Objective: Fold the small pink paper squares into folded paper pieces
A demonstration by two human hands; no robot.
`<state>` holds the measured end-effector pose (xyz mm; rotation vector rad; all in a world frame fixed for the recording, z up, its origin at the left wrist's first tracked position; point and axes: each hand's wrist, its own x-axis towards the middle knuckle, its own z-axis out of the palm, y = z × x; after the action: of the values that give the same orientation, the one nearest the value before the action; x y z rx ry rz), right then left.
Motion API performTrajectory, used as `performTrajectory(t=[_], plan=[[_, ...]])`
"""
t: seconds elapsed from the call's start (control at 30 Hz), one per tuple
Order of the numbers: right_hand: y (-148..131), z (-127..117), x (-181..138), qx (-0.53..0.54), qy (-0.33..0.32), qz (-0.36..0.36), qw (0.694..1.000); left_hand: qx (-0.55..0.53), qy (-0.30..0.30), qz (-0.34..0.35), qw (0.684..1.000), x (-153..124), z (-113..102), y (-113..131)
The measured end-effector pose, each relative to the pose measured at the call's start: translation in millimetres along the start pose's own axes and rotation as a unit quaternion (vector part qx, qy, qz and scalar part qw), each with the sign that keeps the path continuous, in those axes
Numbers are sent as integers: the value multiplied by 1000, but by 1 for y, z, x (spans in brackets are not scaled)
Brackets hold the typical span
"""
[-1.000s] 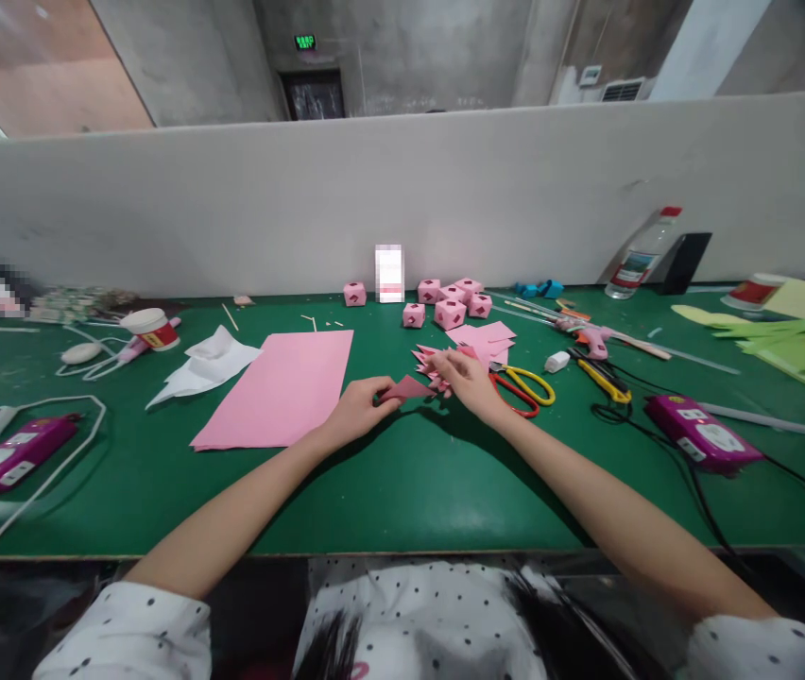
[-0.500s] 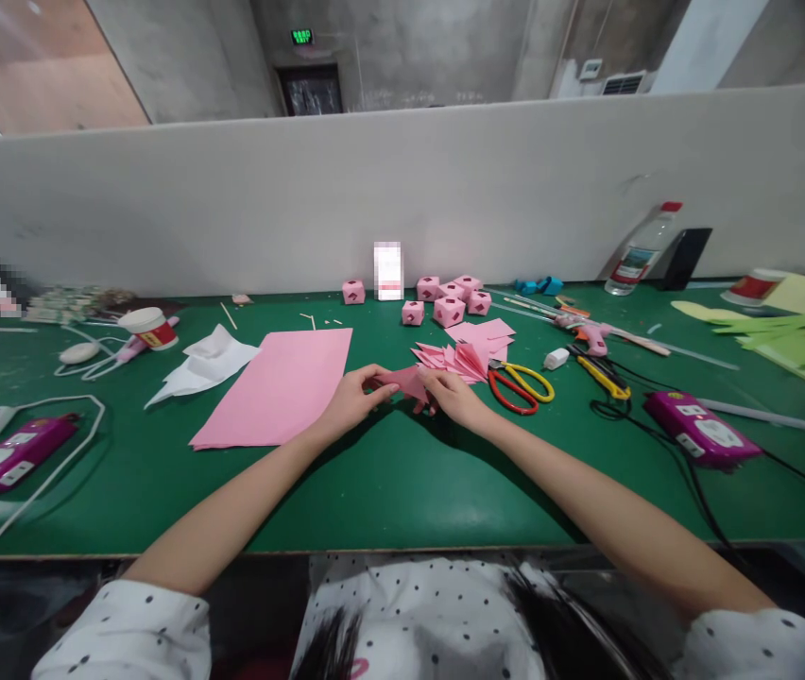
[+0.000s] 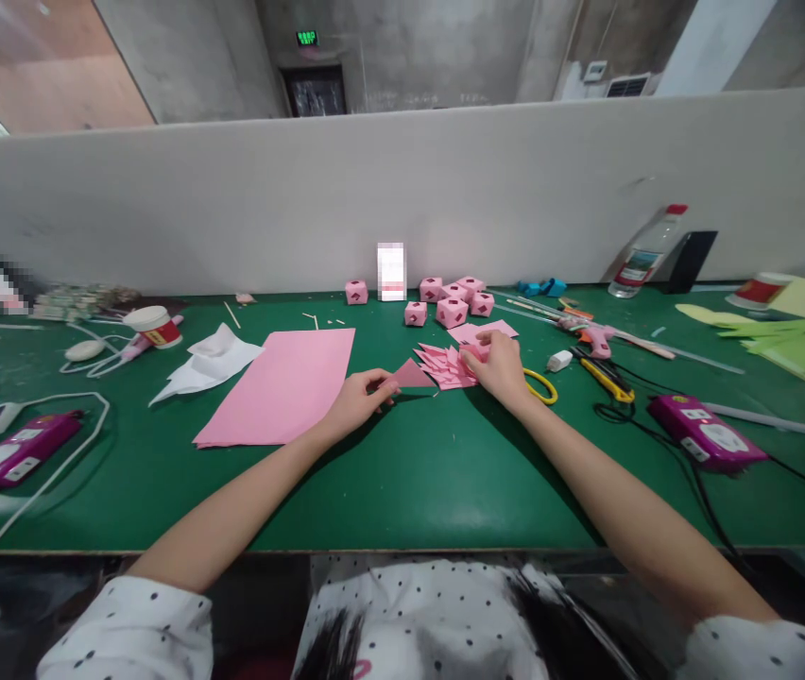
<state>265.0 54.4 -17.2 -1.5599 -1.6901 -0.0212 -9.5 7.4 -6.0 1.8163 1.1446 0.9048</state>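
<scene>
In the head view, the left hand (image 3: pixel 361 399) pinches a folded pink paper piece (image 3: pixel 414 376) between thumb and fingertips above the green table (image 3: pixel 402 482), about midway along its width and well in from the near edge. The piece sticks out from the fingertips toward the right hand (image 3: pixel 504 370); it is roughly triangular, its long axis running nearly parallel to the near edge, with one sharp tip aimed at the table's right side and a blunter corner up toward the far edge. The right hand's fingers are bent over the right side of a pile of pink folded papers (image 3: pixel 443 366), and whether they grip one I cannot tell. That pile lies just beyond the held piece, its spikes mostly pointing to the left; they overlap too much to count. One stack of pink sheets (image 3: pixel 293 378) lies left of centre, its long axis slanting from the near left toward the far edge. Seven pink paper cubes (image 3: pixel 452 313) stand near the far edge, six grouped and one apart to the left. One yellow scissor handle (image 3: pixel 553 385) shows beside the right wrist. Two purple power strips (image 3: pixel 707 433) lie toward the left and right edges.
</scene>
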Motion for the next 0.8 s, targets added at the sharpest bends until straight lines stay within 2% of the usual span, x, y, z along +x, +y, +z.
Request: performTrajectory(t=[0.13, 0.23, 0.5, 0.67, 0.8], plan=[[8, 3, 2, 27, -52, 40, 997, -10, 3, -2, 1000, 0, 0, 2], [8, -2, 6, 31, -32, 30, 999, -29, 2, 3, 1000, -1, 0, 1], [4, -19, 12, 91, -9, 63, 994, -34, -1, -3, 999, -1, 0, 1], [-2, -24, 14, 218, -44, 93, 970, -50, 11, -11, 999, 0, 0, 0], [-13, -28, 13, 310, -27, 93, 946, -66, 13, -21, 998, 2, 0, -3]])
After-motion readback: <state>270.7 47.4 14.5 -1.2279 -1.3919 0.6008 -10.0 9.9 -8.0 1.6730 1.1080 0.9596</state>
